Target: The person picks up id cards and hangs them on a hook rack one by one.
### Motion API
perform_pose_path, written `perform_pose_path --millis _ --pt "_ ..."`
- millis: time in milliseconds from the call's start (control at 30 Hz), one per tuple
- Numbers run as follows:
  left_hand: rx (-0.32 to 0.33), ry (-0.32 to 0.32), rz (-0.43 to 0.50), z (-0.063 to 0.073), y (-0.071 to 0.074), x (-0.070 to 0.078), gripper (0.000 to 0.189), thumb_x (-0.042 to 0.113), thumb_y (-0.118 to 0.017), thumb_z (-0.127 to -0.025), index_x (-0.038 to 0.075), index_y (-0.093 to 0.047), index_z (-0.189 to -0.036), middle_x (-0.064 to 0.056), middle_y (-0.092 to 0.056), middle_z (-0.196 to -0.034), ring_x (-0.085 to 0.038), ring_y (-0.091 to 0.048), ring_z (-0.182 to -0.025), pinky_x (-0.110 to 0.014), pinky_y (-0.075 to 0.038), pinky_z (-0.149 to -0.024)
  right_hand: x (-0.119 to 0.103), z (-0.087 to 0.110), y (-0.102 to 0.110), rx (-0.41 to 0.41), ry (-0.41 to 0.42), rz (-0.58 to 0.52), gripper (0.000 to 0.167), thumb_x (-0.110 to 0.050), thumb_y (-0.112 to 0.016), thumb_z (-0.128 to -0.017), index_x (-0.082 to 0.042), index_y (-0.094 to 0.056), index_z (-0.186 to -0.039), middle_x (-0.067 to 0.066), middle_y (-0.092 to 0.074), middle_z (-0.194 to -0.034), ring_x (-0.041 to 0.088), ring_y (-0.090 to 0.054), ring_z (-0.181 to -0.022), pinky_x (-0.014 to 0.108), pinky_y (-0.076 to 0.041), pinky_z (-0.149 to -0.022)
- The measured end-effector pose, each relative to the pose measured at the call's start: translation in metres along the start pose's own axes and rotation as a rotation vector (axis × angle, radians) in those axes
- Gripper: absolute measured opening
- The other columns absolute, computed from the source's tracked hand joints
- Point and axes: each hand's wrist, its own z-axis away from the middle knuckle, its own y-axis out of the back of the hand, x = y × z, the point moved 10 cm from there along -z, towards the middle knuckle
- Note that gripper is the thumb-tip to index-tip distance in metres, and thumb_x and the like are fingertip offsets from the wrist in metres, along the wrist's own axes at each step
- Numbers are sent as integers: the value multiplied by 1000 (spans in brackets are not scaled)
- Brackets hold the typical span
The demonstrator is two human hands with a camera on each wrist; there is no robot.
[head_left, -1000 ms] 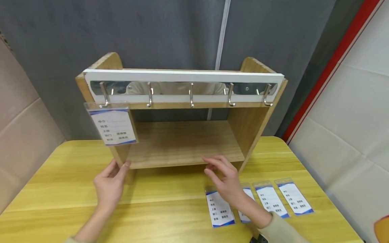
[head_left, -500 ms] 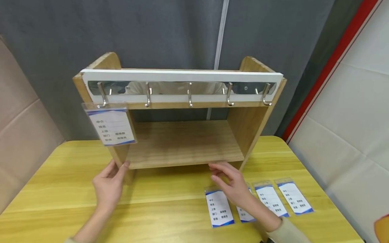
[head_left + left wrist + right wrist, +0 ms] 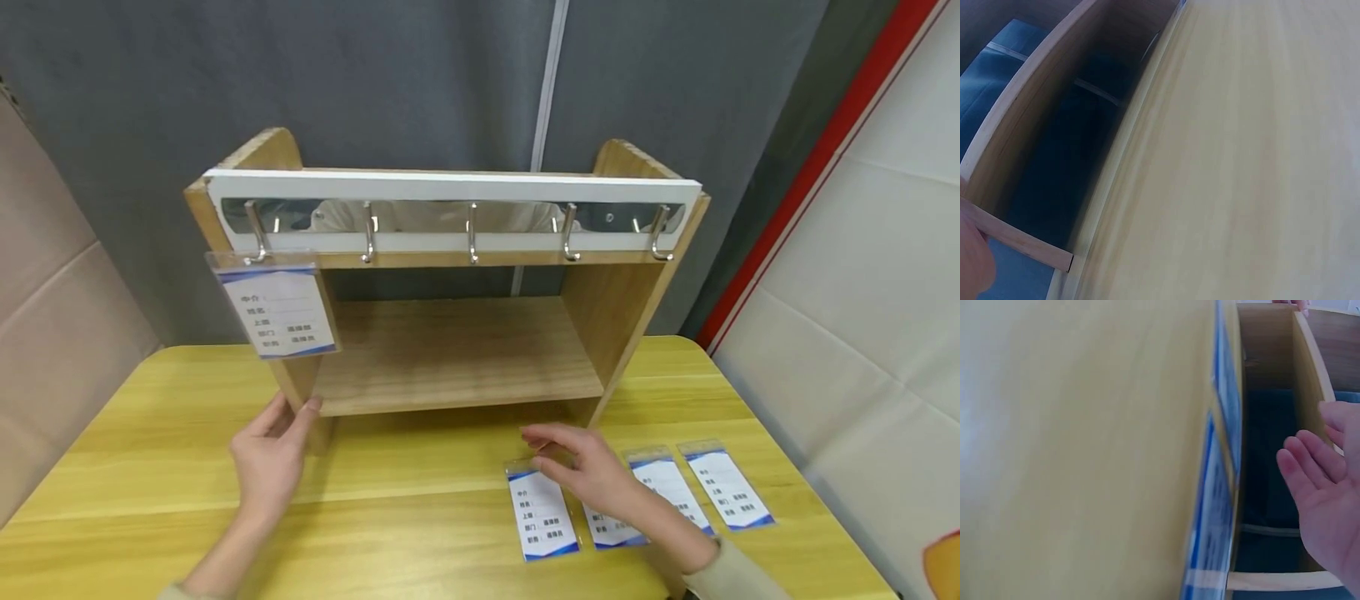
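Observation:
A wooden shelf [image 3: 457,350] stands on the table, with a white hook rail [image 3: 450,185] across its front. My left hand [image 3: 268,458] grips the lower end of its left side panel, thumb at the front edge; part of that hand [image 3: 975,256] shows in the left wrist view. From the leftmost hook hangs a clear-sleeved badge card [image 3: 281,312]. My right hand [image 3: 588,471] hovers below the shelf board, fingers loosely bent and holding nothing. Beneath it lie a badge card [image 3: 542,517] and a second card [image 3: 611,529], partly hidden by the hand.
Two more badge cards, an inner one [image 3: 667,487] and an outer one [image 3: 725,487], lie on the table [image 3: 390,542] at the right. The other metal hooks [image 3: 472,233] carry nothing. A grey curtain [image 3: 420,83] hangs behind the shelf.
My right hand has moved right and down, away from the shelf board's front edge, uncovering more of the second card's lower part. My left hand keeps its place on the side panel.

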Motion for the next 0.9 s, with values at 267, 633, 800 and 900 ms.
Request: perform_pose_path --millis 267,633,800,900 --pt "3 -2 31 -1 -1 -1 39 -6 -73 -91 -1 -66 -129 -18 -64 -121 5 -70 -93 -18 -59 -83 17 6 -3 -123 -79 7 50 -15 -69 -100 -1 -53 -146 15 -64 -136 31 -64 -118 47 -58 -100" --pt "3 -23 -6 -1 1 3 38 -5 -72 -92 -1 -66 -129 -20 -64 -122 6 -69 -94 -17 -59 -82 32 8 -2 -177 -143 131 68 -16 -83 -89 -3 -52 -148 14 -62 -139 30 -62 -119 48 -56 -102" --pt "1 -35 1 -1 0 3 38 -6 -72 -92 -1 -66 -128 -19 -64 -120 5 -70 -93 -18 -59 -82 36 7 0 -177 -174 191 69 -16 -87 -83 -4 -56 -144 12 -64 -136 28 -63 -114 44 -59 -98" --pt "-1 -29 -3 -1 0 2 38 -6 -73 -91 -1 -66 -129 -19 -64 -120 5 -69 -93 -18 -59 -82 37 8 1 -178 -173 226 68 -15 -89 -81 -4 -58 -141 11 -65 -133 26 -64 -111 41 -60 -95"
